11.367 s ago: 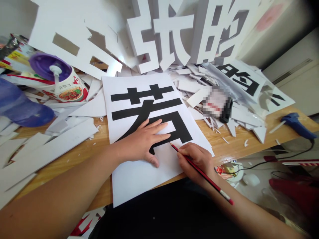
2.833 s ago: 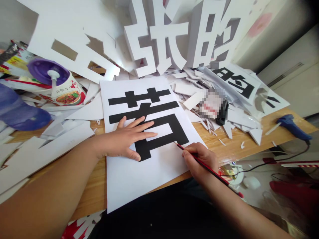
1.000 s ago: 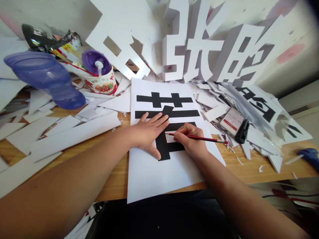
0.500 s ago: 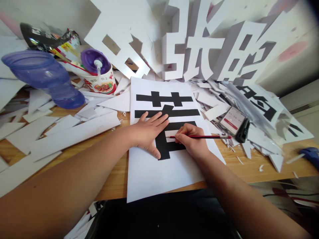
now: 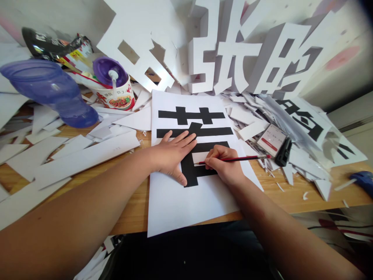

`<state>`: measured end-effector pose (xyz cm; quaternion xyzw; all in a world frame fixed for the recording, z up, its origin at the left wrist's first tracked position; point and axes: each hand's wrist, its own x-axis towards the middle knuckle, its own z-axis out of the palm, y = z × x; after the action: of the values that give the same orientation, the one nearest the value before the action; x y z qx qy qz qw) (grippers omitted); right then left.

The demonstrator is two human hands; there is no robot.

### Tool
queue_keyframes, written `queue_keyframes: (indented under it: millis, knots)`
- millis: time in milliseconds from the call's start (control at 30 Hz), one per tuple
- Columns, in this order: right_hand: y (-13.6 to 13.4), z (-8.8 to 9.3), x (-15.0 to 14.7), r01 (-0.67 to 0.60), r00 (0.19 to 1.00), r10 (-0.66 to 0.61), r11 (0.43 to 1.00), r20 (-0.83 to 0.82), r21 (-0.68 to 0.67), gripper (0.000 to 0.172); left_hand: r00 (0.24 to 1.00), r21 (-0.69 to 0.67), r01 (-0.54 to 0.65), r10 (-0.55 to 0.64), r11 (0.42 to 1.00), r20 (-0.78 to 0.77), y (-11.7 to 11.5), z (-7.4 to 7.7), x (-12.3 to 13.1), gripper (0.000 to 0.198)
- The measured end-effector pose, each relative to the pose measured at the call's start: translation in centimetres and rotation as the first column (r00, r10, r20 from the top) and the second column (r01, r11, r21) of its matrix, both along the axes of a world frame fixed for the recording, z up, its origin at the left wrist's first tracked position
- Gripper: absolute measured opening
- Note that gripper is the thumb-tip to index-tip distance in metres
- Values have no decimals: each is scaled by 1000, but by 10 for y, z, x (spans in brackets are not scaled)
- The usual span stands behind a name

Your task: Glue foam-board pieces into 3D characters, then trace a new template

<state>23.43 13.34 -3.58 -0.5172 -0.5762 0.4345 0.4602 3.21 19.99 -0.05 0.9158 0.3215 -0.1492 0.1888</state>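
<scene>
A white sheet [image 5: 175,212] lies on the wooden table in front of me. On it is a large black character [image 5: 189,177] made of thick strokes. My left hand [image 5: 172,155] presses flat on the sheet with fingers spread, covering part of the black strokes. With my right hand [image 5: 223,163] I grip a red and black pencil [image 5: 244,158] between thumb and fingers. Its tip touches or nearly touches the white gap between two black bars. The right hand rests on the right side of the character and hides some of it.
White cut-out characters [image 5: 202,58] stand against the wall. Offcuts [image 5: 90,157] litter both sides. A blue-purple plastic vessel [image 5: 58,91] and a noodle tub [image 5: 116,97] are at left. At right lie a phone [image 5: 271,139], a black tool [image 5: 283,152], another printed sheet [image 5: 335,136] and a blue object [image 5: 363,182].
The pencil tip has moved slightly down, toward me, within the white gap, and the pencil is more tilted. My left hand stays in place on the sheet.
</scene>
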Motion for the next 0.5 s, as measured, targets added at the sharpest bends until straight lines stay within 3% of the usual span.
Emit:
queue_keyframes:
  millis: [400, 500]
  knots:
    - [0, 2, -1, -19, 1000, 19, 999, -12, -28, 21, 999, -5, 0, 0, 1000, 33, 0, -1, -1, 130]
    - [1, 4, 0, 2, 997, -2, 1000, -78, 1, 22, 1000, 11, 3, -3, 1000, 21, 0, -1, -1, 133]
